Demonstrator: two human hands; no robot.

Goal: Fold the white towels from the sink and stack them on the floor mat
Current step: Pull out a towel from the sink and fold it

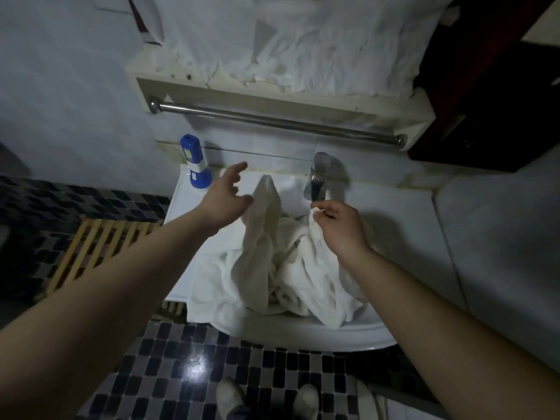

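Left hand (pixel 225 198) is held released, fingers spread, beside a raised fold; a towel corner is pinched by the right hand (pixel 336 225). The sink (pixel 303 334) is filled with crumpled white towels (pixel 291 268); a blue flashlight (pixel 195 162) is stood on its rim.

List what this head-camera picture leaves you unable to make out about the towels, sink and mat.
Head view, all:
1. Number of white towels: tangled in one heap, folds hiding each other.
2. Bowl of the sink: covered by the towels.
3. The floor mat: partly behind the left forearm and the sink; any stack there unseen.
4. Label on the blue torch: too small and blurred.
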